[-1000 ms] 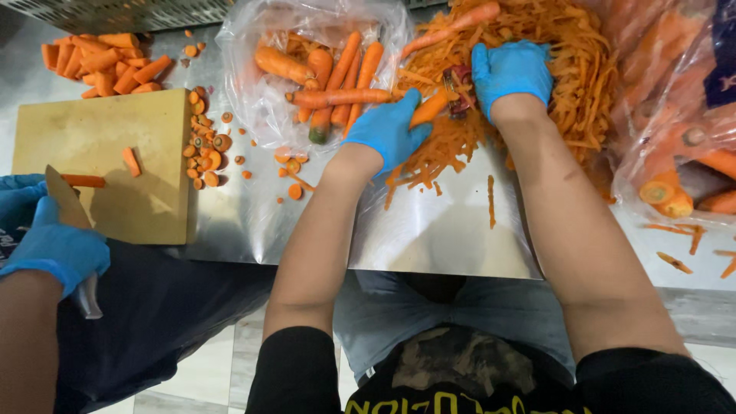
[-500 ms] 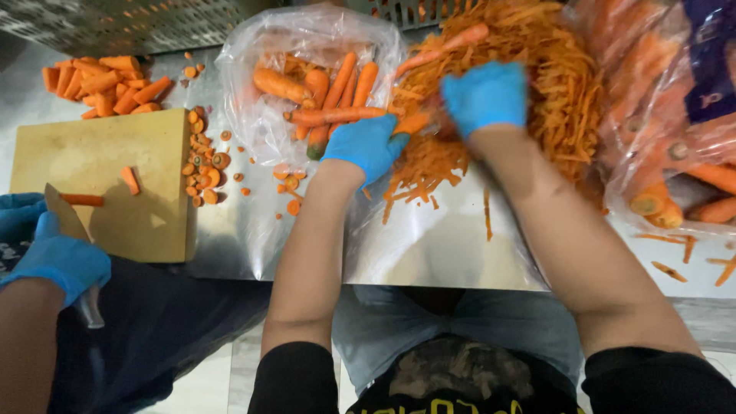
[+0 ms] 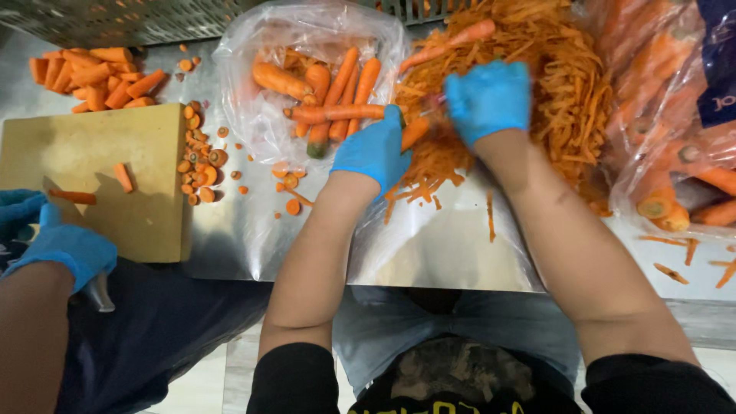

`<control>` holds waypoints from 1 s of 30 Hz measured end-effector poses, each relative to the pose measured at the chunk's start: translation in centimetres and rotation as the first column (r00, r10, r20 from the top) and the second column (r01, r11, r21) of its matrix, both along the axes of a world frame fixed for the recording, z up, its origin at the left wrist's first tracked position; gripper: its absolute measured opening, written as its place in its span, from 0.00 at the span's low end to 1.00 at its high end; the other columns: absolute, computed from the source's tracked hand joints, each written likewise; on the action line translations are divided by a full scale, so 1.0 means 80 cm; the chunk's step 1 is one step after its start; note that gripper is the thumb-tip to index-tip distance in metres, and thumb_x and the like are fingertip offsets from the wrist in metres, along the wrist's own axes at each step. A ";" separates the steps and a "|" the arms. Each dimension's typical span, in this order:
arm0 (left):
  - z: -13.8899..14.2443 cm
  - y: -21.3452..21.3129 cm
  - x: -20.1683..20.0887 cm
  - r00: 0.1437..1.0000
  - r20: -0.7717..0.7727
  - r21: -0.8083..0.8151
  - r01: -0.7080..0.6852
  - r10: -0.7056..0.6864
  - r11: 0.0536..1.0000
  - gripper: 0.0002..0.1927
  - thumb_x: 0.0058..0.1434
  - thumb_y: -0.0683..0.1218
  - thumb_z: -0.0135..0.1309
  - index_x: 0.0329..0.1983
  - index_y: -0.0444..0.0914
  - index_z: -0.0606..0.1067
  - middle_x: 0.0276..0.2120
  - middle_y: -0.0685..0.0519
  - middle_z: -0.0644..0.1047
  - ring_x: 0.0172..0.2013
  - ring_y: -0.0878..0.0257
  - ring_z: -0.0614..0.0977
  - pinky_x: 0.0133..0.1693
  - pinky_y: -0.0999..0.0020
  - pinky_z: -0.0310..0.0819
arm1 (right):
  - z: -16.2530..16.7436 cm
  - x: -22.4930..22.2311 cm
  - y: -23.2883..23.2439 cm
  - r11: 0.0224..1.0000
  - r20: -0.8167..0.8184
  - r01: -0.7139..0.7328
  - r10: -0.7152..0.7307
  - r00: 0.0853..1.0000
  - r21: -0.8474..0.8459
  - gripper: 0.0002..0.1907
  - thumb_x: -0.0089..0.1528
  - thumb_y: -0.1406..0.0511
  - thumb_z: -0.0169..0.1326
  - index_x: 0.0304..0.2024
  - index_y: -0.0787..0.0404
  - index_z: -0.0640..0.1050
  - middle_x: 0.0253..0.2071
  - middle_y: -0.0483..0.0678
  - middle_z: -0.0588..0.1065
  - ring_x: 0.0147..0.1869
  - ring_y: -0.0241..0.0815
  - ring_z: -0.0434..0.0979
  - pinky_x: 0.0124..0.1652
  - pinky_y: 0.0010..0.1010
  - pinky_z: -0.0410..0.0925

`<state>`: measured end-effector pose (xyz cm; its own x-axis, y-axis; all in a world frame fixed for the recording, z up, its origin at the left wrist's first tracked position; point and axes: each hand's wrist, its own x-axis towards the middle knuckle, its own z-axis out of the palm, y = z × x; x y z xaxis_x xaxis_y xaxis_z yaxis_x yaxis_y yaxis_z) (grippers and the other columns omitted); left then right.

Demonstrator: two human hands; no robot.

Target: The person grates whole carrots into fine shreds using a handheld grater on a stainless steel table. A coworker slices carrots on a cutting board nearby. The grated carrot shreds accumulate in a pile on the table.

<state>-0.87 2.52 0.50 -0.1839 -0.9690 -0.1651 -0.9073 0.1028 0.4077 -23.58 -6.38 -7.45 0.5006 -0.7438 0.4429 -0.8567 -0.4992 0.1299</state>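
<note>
Both my hands wear blue gloves. My left hand point(image 3: 373, 153) grips a carrot point(image 3: 415, 132) over a heap of orange peelings point(image 3: 552, 100). My right hand point(image 3: 488, 98) is closed on a peeler whose tip just shows at the carrot; motion blur hides most of the tool. An unpeeled carrot point(image 3: 337, 113) lies just beyond my left hand, on the open clear plastic bag point(image 3: 253, 54) of whole carrots.
A co-worker's blue-gloved hand point(image 3: 65, 247) holds a knife at a wooden cutting board point(image 3: 146, 207) on the left. Cut carrot pieces point(image 3: 92, 77) are piled behind it, with carrot ends point(image 3: 201, 165) along its edge. More bagged carrots point(image 3: 675, 161) lie at right on the steel counter point(image 3: 452, 253).
My hands have shifted slightly left and toward me over the peelings, the right hand stroking along the carrot. The co-worker's hand has barely moved.
</note>
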 end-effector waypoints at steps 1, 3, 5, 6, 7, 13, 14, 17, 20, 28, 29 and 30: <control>0.001 0.001 0.001 1.000 -0.019 -0.008 0.017 -0.018 1.000 0.25 0.60 0.51 0.56 0.55 0.35 0.65 0.43 0.35 0.79 0.43 0.37 0.81 0.43 0.42 0.74 | -0.002 -0.002 -0.001 0.999 0.019 -0.032 0.032 0.999 0.000 0.15 0.69 0.56 0.48 0.30 0.52 0.77 0.29 0.51 0.77 0.37 0.54 0.77 0.39 0.50 0.64; 0.002 0.002 0.003 0.998 -0.045 -0.018 0.047 -0.048 0.999 0.25 0.59 0.51 0.57 0.55 0.36 0.64 0.43 0.35 0.79 0.42 0.36 0.81 0.42 0.41 0.73 | -0.003 -0.003 -0.003 0.995 0.067 -0.102 0.101 0.993 0.004 0.17 0.72 0.57 0.47 0.29 0.52 0.76 0.30 0.51 0.77 0.38 0.55 0.76 0.40 0.49 0.64; 0.001 0.002 0.005 0.998 -0.029 -0.066 0.049 -0.051 0.997 0.23 0.62 0.52 0.56 0.54 0.37 0.67 0.42 0.35 0.79 0.42 0.37 0.81 0.42 0.42 0.74 | 0.000 -0.002 -0.004 0.996 0.145 0.087 -0.087 0.986 0.006 0.21 0.73 0.57 0.45 0.26 0.51 0.77 0.29 0.50 0.76 0.37 0.56 0.74 0.39 0.47 0.64; 0.000 0.002 0.006 0.999 -0.022 -0.100 0.044 -0.046 0.994 0.21 0.63 0.53 0.55 0.53 0.37 0.68 0.42 0.36 0.80 0.42 0.37 0.81 0.42 0.42 0.74 | 0.003 -0.001 -0.004 0.984 0.180 0.175 -0.173 0.968 0.005 0.23 0.74 0.56 0.43 0.24 0.51 0.77 0.29 0.50 0.76 0.37 0.56 0.74 0.38 0.45 0.64; -0.001 0.002 0.006 0.999 -0.017 -0.129 0.032 -0.034 0.991 0.21 0.63 0.53 0.55 0.52 0.37 0.68 0.41 0.36 0.80 0.42 0.38 0.81 0.42 0.43 0.74 | 0.006 0.001 -0.002 0.989 0.141 0.148 -0.148 0.979 0.008 0.23 0.74 0.56 0.44 0.25 0.52 0.77 0.29 0.50 0.76 0.37 0.56 0.74 0.39 0.47 0.64; -0.011 -0.008 -0.001 0.999 0.050 -0.051 0.012 -0.009 0.999 0.17 0.67 0.56 0.49 0.48 0.39 0.73 0.39 0.39 0.81 0.42 0.41 0.83 0.42 0.44 0.75 | -0.004 0.019 0.005 0.984 0.142 0.026 -0.051 0.988 0.175 0.26 0.74 0.54 0.43 0.28 0.58 0.81 0.32 0.54 0.79 0.39 0.59 0.77 0.44 0.53 0.65; -0.013 -0.010 -0.002 1.000 0.027 -0.077 0.013 -0.011 0.997 0.18 0.67 0.56 0.48 0.49 0.39 0.72 0.39 0.39 0.81 0.41 0.41 0.83 0.42 0.44 0.75 | -0.009 0.017 -0.001 0.968 0.121 0.069 -0.101 0.987 0.241 0.26 0.74 0.54 0.42 0.29 0.58 0.82 0.34 0.55 0.80 0.39 0.61 0.77 0.43 0.54 0.65; -0.024 -0.015 0.005 0.999 -0.007 -0.112 0.046 -0.047 0.993 0.18 0.68 0.58 0.47 0.47 0.40 0.73 0.39 0.39 0.81 0.42 0.40 0.82 0.42 0.43 0.74 | -0.026 0.003 -0.024 0.939 0.079 0.134 -0.167 0.983 0.317 0.24 0.75 0.55 0.42 0.34 0.59 0.83 0.37 0.60 0.80 0.41 0.65 0.77 0.44 0.57 0.66; -0.031 -0.021 0.026 0.997 0.005 -0.103 0.078 -0.078 0.992 0.18 0.69 0.59 0.48 0.48 0.42 0.75 0.42 0.41 0.81 0.44 0.40 0.82 0.44 0.43 0.74 | -0.035 -0.010 -0.037 0.913 0.112 0.239 -0.290 0.951 0.330 0.27 0.77 0.52 0.42 0.38 0.62 0.83 0.40 0.66 0.78 0.44 0.70 0.75 0.44 0.60 0.67; -0.003 -0.034 0.157 0.782 -0.356 -0.746 -0.567 0.511 0.349 0.21 0.68 0.56 0.55 0.59 0.42 0.72 0.51 0.44 0.81 0.50 0.44 0.83 0.51 0.52 0.78 | -0.022 -0.007 -0.021 0.876 0.168 0.295 -0.379 0.910 0.381 0.29 0.76 0.49 0.42 0.39 0.63 0.84 0.44 0.67 0.77 0.49 0.72 0.72 0.45 0.63 0.66; -0.003 -0.033 0.179 0.736 -0.379 -0.762 -0.592 0.561 0.262 0.22 0.66 0.55 0.56 0.59 0.40 0.72 0.51 0.43 0.80 0.51 0.43 0.82 0.51 0.52 0.77 | -0.021 -0.006 -0.021 0.882 0.160 0.294 -0.372 0.914 0.369 0.30 0.76 0.49 0.42 0.39 0.64 0.84 0.44 0.66 0.78 0.49 0.72 0.72 0.46 0.63 0.66; -0.005 -0.032 0.201 0.688 -0.403 -0.776 -0.606 0.603 0.173 0.24 0.65 0.54 0.57 0.59 0.38 0.72 0.51 0.42 0.79 0.51 0.43 0.80 0.52 0.51 0.76 | -0.021 -0.006 -0.022 0.886 0.155 0.295 -0.368 0.917 0.356 0.30 0.76 0.49 0.42 0.39 0.64 0.84 0.43 0.66 0.78 0.49 0.71 0.72 0.46 0.63 0.67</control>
